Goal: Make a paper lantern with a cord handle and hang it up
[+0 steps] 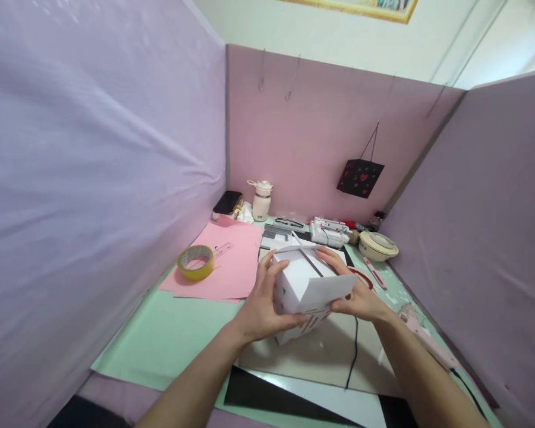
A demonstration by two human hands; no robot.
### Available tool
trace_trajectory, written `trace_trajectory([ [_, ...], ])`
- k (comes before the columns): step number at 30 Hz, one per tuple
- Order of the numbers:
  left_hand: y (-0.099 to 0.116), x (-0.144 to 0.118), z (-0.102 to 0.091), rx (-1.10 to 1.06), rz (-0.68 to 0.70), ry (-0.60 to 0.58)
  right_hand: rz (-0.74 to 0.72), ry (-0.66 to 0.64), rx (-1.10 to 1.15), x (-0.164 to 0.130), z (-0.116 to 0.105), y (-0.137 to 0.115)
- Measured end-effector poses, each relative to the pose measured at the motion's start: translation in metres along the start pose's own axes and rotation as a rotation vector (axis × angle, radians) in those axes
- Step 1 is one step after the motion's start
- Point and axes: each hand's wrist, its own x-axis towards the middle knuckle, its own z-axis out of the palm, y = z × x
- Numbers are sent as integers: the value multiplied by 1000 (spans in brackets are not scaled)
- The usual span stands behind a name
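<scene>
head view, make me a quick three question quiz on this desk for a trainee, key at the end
1. True or false: the left hand and the right hand both touch the white box.
2. Which thing lies on the pink paper: a) white bottle, b) roll of tape, c) lidded bowl?
3. Fill in the colour: the black bag hangs in front of a ____ wall.

Key: 1 true; 2 b; 3 pink.

A wrinkled purple cloth wall [93, 160] stands left of the left grip [259, 303]. Beyond both grips is a pink panel [294, 142], with a white wall [258, 27] above. A greyish purple panel [485, 196] rises right of the right grip [361, 297], below brighter light [521, 41]. The surface [173, 333] beneath them has a pale green cover.
</scene>
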Motion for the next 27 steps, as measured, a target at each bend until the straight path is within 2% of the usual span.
trace_trajectory([
  [5,0,3,-8,43,1,-78,20,13,-36,-6,8,-5],
  [20,-1,0,-12,58,61,-111,44,-2,-97,-13,13,-14],
  [27,1,-2,-15,137,92,-125,94,54,-72,-16,22,-20],
])
